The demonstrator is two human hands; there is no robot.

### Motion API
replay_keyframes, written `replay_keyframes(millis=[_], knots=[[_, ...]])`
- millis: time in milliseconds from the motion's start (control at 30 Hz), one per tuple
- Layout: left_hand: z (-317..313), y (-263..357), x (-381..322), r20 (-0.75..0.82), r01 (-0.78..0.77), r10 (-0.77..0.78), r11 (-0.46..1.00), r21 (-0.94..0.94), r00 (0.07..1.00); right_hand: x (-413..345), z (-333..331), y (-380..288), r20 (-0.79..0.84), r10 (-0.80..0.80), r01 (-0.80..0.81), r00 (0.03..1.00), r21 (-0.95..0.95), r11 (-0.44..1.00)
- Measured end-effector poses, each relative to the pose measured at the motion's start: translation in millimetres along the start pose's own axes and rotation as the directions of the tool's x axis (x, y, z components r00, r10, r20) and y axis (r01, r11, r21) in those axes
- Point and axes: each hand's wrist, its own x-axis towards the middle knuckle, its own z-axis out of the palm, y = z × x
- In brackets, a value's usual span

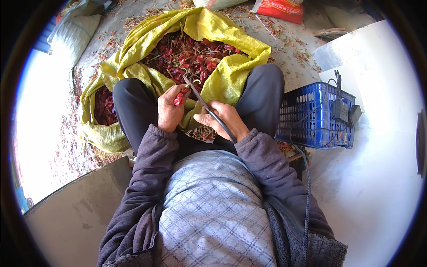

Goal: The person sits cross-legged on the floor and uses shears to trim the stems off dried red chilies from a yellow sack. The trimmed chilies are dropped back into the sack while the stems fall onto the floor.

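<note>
My left hand [170,106] pinches dried red chili peppers [178,99] by the fingers, their stem end pointing up toward the blades. In my right hand [227,116] is a pair of scissors [207,107], with slim metal blades and a dark handle. The blade tips reach beside the held stem; whether they touch it is unclear. Just beyond both hands, between my knees, lies an open yellow woven sack [230,71] with its rim folded outward. Dried red chilies and loose stems [190,55] fill its mouth.
Another yellow sack opening [103,133] with chilies lies by my left knee. A blue plastic crate [317,116] with black power adapters [340,111] and a cable [306,193] stands at right. Farther off are a white sack [75,35] and a red bag [280,11]. Chili scraps litter the floor [287,40].
</note>
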Motion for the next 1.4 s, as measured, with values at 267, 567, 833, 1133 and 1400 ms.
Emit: replay_keyframes(millis=[267,567,833,1133,1400], knots=[[12.5,-14.1,-10.7,0.102,0.288,-0.27,0.924,-0.253,0.957,18.7,-73.3,-61.4,-0.156,-0.067,0.157,0.986,0.697,0.699],[-41.3,14.9,13.1,-0.072,0.353,-0.437,0.805,-0.476,0.897,22.6,-111.4,-12.0,-0.142,0.045,0.124,0.989,0.951,0.282],[-222.2,-57.2,65.2,-0.596,0.446,-0.271,0.879,0.166,0.756,29.3,-140.4,24.8,-0.093,0.038,0.082,0.995,0.969,0.233],[-43.1,-44.0,78.2,0.142,-0.101,0.025,0.824,0.558,0.99,80.0,-124.3,38.5,-0.119,0.182,-0.041,0.976,0.72,0.693],[-14.3,-90.5,74.1,0.388,-0.093,-0.371,0.611,0.786,0.844,79.3,-126.8,44.8,-0.12,0.207,-0.05,0.971,0.745,0.665]])
